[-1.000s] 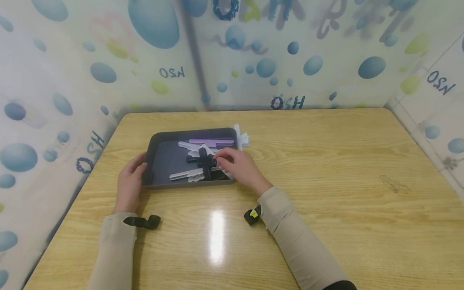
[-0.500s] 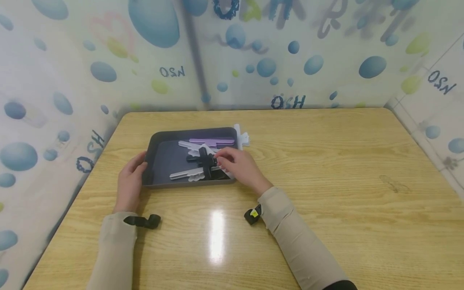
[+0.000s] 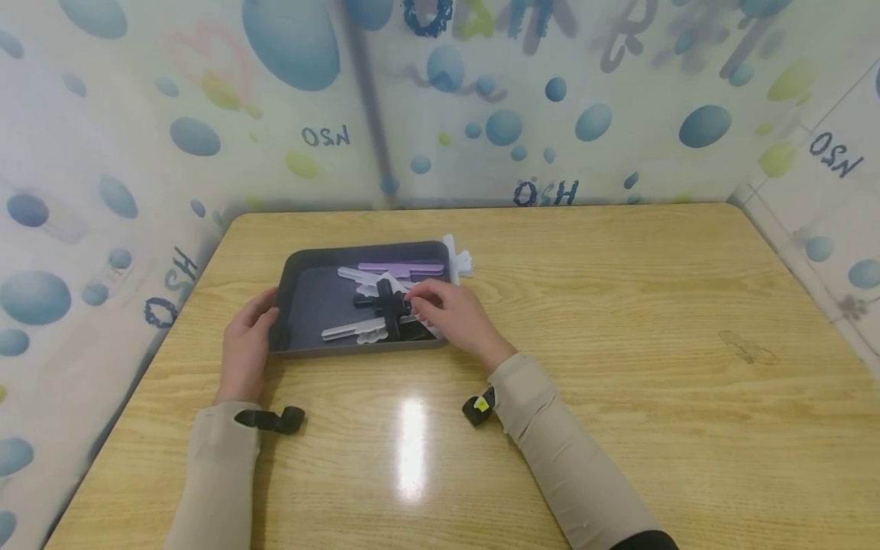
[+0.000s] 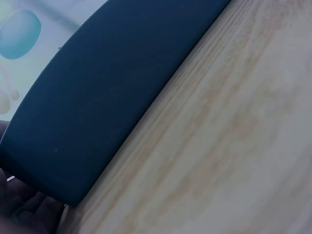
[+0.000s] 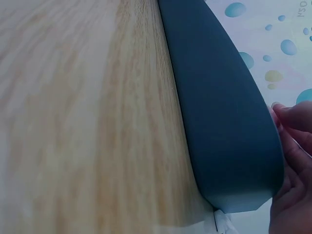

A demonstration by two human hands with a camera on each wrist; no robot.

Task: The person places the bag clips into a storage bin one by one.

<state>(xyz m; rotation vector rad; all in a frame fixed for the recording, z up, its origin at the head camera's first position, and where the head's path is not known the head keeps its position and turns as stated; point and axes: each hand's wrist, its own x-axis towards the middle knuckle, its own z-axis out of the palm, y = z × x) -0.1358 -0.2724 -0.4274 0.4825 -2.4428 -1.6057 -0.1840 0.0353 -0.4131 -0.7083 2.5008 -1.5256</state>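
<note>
A dark grey tray (image 3: 312,294) lies on the wooden table. My left hand (image 3: 244,344) grips its left wall, thumb at the rim; in the left wrist view the fingers lie dark against the tray corner. Over the tray's right half, my right hand (image 3: 455,315) has thumb and forefinger brought together at the right end of a black cross-shaped piece (image 3: 390,309), apparently pinching it. The fingertips' exact contact is too small to make out. Around that piece lie a purple flat strip (image 3: 402,269) and several white strips (image 3: 351,330), some with scalloped edges.
White shaped pieces (image 3: 462,263) stick out past the tray's right end. The wooden table (image 3: 619,321) reaches the patterned wall (image 3: 584,92) at the back. Small black cameras (image 3: 479,407) are strapped at both wrists.
</note>
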